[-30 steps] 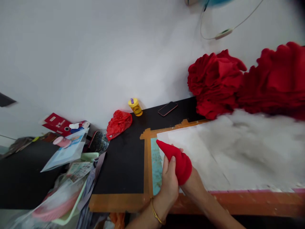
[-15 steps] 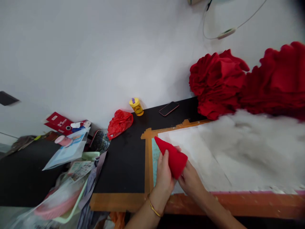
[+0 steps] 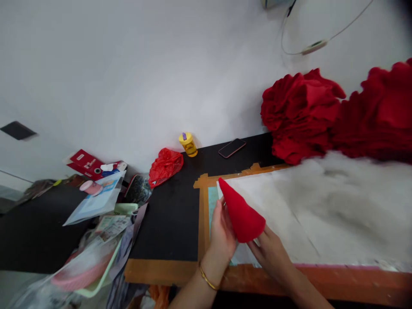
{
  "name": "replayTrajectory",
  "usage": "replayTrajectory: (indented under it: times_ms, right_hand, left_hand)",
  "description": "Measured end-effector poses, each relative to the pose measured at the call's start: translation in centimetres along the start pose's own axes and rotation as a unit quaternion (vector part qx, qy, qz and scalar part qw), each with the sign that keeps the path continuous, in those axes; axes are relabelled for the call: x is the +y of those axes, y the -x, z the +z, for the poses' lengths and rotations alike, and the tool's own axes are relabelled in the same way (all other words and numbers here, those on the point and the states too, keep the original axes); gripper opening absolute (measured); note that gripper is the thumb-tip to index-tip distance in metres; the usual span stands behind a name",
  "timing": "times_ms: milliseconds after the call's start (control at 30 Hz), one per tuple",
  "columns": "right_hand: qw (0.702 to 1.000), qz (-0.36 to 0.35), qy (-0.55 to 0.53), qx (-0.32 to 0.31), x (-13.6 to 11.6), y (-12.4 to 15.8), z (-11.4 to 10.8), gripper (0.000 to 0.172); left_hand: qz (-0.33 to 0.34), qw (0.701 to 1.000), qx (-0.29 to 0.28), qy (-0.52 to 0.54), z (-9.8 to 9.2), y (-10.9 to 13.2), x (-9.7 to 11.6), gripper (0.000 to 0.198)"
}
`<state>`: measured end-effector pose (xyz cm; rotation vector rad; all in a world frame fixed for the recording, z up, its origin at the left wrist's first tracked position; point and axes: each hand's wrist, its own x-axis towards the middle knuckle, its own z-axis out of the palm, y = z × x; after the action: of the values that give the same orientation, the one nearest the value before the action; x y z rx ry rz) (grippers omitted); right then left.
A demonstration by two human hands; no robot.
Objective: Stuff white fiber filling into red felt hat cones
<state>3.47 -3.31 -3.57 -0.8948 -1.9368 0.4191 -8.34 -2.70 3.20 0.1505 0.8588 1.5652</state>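
A red felt cone point(image 3: 243, 214) is held over the white sheet near the table's front edge, its tip pointing up and left. My left hand point(image 3: 222, 231), with a gold bangle at the wrist, supports the cone's left side from beneath. At the wide lower right end, my right hand point(image 3: 268, 246) grips the cone, and some of its fingers are hidden under or inside the opening. Fluffy white stuffing point(image 3: 347, 201) lies on the sheet to the right. Behind it are big piles of red felt pieces point(image 3: 299, 111).
Along the wall stand a yellow-lidded jar point(image 3: 188, 144), a phone point(image 3: 232, 148) and a crumpled red plastic bag point(image 3: 165, 167). To the left are a red box point(image 3: 86, 164), a pink-lidded container point(image 3: 91, 187) and a green basket point(image 3: 106, 274) with plastic bags. A cable hangs at the upper right.
The cone now shows more of its side, with its wide end shifted to the right. My left hand's fingers have moved off its front to the side and underneath. The view has shifted slightly.
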Motion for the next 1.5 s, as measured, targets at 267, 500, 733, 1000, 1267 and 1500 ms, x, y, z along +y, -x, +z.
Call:
replayTrajectory:
  times_ms: [267, 500, 733, 1000, 1267, 1500]
  right_hand:
    - [1.000, -0.004, -0.017, 0.021, -1.0, -0.7, 0.3, 0.043]
    - [0.997, -0.068, -0.021, 0.007, -0.4, -1.1, -0.1, 0.038]
    - [0.996, -0.031, -0.084, 0.015, -0.8, -1.0, 0.0, 0.031]
    - [0.905, 0.274, -0.321, -0.057, -2.3, -1.9, -1.3, 0.037]
    - [0.757, 0.419, -0.501, 0.004, -1.8, -1.7, 0.2, 0.037]
    - [0.787, 0.375, -0.490, 0.012, -1.4, -1.4, 0.3, 0.053]
  left_hand:
    - [-0.030, 0.999, 0.002, -0.020, 0.1, 0.1, -0.3, 0.044]
    - [-0.048, 0.998, 0.010, -0.041, -0.6, -0.2, 1.9, 0.052]
    - [-0.059, 0.997, 0.021, -0.039, -1.1, -1.1, 3.9, 0.028]
    - [0.040, 0.996, -0.046, -0.067, 0.0, -0.3, 1.0, 0.030]
    - [0.065, 0.990, -0.071, -0.099, -0.2, 0.5, -1.5, 0.026]
    - [0.029, 0.996, -0.051, -0.071, -0.3, 0.1, -0.9, 0.040]
